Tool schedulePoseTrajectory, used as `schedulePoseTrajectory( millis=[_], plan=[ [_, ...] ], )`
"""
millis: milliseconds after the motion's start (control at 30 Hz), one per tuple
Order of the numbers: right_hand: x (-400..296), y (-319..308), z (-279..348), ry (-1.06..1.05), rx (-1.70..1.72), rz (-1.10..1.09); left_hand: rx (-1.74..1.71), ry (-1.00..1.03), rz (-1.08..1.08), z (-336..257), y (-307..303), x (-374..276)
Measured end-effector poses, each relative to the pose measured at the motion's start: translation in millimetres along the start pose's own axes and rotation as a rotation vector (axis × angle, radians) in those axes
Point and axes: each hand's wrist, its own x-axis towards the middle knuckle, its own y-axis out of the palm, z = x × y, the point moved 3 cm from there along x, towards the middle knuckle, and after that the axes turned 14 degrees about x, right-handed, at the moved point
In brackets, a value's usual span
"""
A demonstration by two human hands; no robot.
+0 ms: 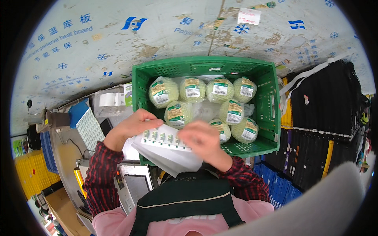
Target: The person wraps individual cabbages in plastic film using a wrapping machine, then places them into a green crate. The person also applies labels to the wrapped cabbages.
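My left hand grips the upper left of a white sheet of small printed stickers, a row of which lies along its top edge. The sheet sags towards my dark apron. Over its right end is my right hand, blurred, with its fingers at the stickers; whether they pinch one cannot be made out. Beyond both hands stands a green plastic crate. Inside it are several round, pale green vegetables in foam netting and clear film, each with a printed label. My right hand partly covers the nearest ones.
On the metal worktable at left lie a patterned sticker sheet and a white label roll. Black crates and blue crates stand at right. An insulation-board wall rises behind. A cardboard box sits lower left.
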Motion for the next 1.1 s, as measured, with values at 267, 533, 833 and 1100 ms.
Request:
schedulePoseTrajectory(
  millis=[267, 533, 833, 1100],
  plan=[
    [11, -170, -174, 0.622, -0.023, -0.553, -0.168, -0.005, 0.013, 31, 9, -1],
    [26, -187, -161, 0.627, -0.817, -0.372, -0.133, 0.004, -0.032, 37, 5, -9],
    [-7, -270, -164, 0.4, -0.677, -0.645, -0.264, 0.006, -0.073, 60, 16, -31],
    [-7, -267, -170, 0.516, -0.926, -0.616, -0.26, 0.016, -0.075, 53, 25, -40]
  ],
)
